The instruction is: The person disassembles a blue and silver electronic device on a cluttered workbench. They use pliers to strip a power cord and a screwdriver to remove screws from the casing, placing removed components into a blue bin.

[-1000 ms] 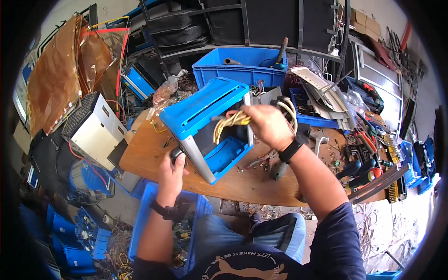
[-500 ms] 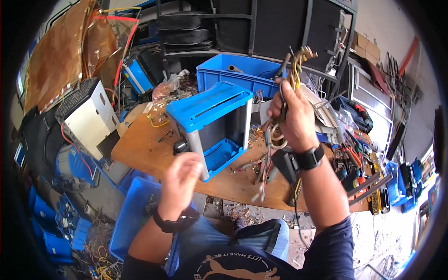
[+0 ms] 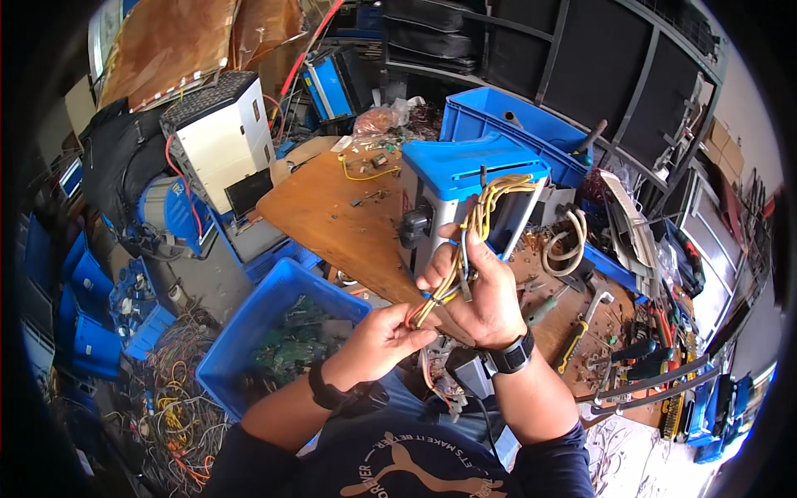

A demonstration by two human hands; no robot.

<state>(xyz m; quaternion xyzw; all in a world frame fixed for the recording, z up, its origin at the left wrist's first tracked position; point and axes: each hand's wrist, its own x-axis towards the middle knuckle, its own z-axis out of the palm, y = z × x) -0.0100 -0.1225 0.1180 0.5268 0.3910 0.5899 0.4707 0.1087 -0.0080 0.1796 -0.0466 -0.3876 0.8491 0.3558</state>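
A bundle of yellow, grey and brown wires [image 3: 495, 192] hangs between my two hands in front of me. My right hand [image 3: 490, 303] is closed around its middle, with the wire ends sticking up above the fingers. Lower down, my left hand [image 3: 378, 342] pinches the same wires between thumb and fingers. Loose wire ends with small connectors [image 3: 448, 402] dangle below. Just behind the bundle stands a blue-and-silver case [image 3: 465, 153] with a black knob on its side, partly hidden by the wires and my right hand.
A wooden table [image 3: 320, 212] holds scraps, a hammer [image 3: 591, 311] and a coil of pale cable [image 3: 566, 247]. Left of my legs is a blue crate [image 3: 237, 349] of green circuit boards, beside a cable heap [image 3: 178, 415]. Another blue crate [image 3: 469, 120] stands behind the case.
My right hand has brought the wires down and towards my left hand, which now grips them too. The coiled pale cable now lies apart on the table. My view has swung left.
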